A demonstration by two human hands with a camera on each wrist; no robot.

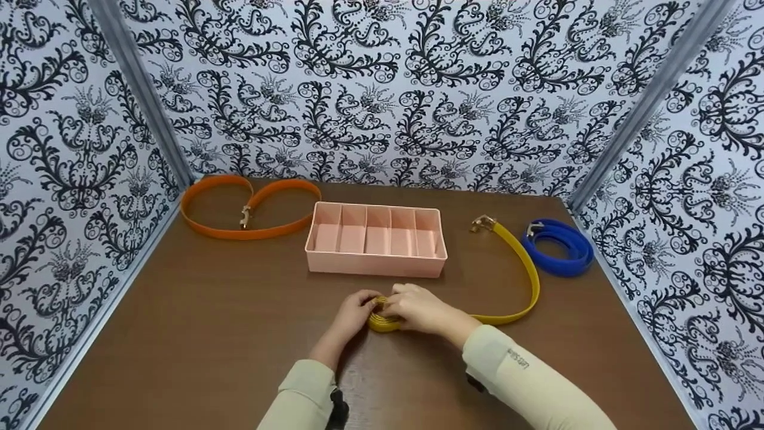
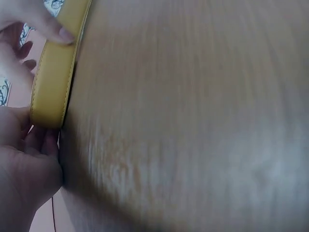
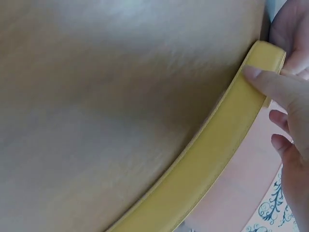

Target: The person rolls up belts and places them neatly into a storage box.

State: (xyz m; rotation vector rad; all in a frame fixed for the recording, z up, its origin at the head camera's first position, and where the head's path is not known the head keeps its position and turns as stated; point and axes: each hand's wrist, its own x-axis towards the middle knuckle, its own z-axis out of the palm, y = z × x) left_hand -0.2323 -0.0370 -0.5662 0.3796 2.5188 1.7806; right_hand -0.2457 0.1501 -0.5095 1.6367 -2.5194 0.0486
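Note:
A yellow strap (image 1: 531, 286) with stitched edges lies partly rolled into a coil in front of the pink box. From the coil its loose tail curves out to the right and back, ending in metal clasps (image 1: 483, 223). My left hand (image 1: 352, 313) grips the coil's left side, fingertips at its rim. On the other side, my right hand (image 1: 421, 307) holds the coil, its fingers reaching into the middle. In the right wrist view, the thumb (image 3: 270, 82) presses the strap's outer face. The coil stands on edge on the brown table (image 1: 209, 334).
Behind the hands sits a pink box (image 1: 376, 264) with several compartments. An orange strap (image 1: 262, 233) with a metal clasp lies in loops at back left, touching or near the box. A rolled blue strap (image 1: 564, 263) lies at right. Patterned walls (image 1: 370, 89) enclose the table.

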